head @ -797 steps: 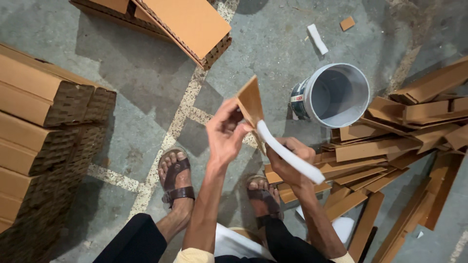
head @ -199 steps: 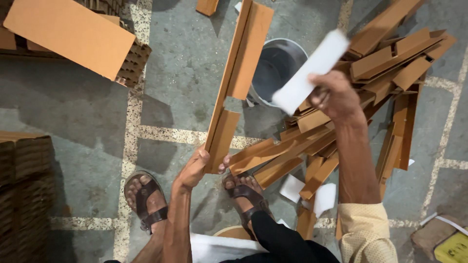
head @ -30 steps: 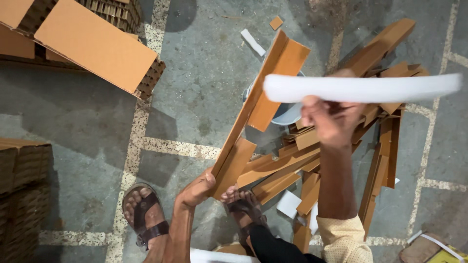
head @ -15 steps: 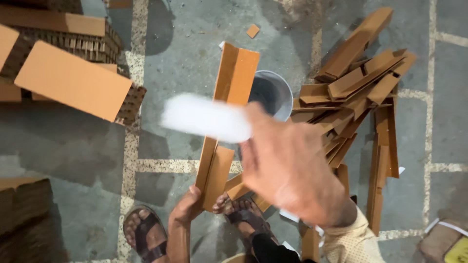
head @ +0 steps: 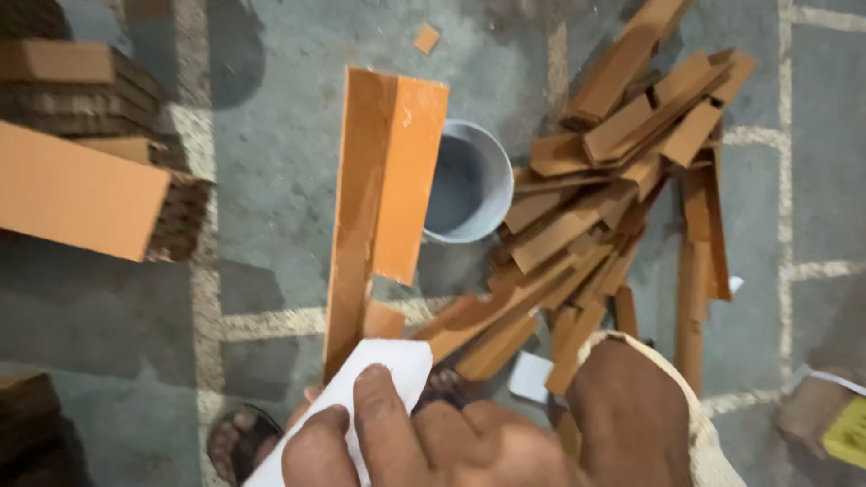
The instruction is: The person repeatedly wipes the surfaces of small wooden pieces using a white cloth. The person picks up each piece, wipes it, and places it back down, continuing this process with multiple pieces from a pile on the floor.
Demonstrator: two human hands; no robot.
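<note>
My right hand [head: 433,442] fills the bottom of the view, fingers closed on a white flat strip [head: 390,368] that lies across the lower end of a long folded brown cardboard strip [head: 379,198]. The cardboard strip stands upright in front of me, its top reaching past a grey bucket [head: 469,185]. My left hand [head: 311,395] is almost wholly hidden behind the white strip; only a sliver shows at the cardboard's lower end, where it holds the strip.
A heap of brown cardboard strips [head: 613,207] lies to the right of the bucket. Stacked corrugated boards [head: 81,198] sit at the left. My sandalled foot [head: 236,437] is below. A white scrap [head: 530,374] and a yellow thing [head: 843,428] lie on the concrete floor.
My right hand has swung the white strip down from above the bucket to the lower end of the upright cardboard strip. The view has moved closer.
</note>
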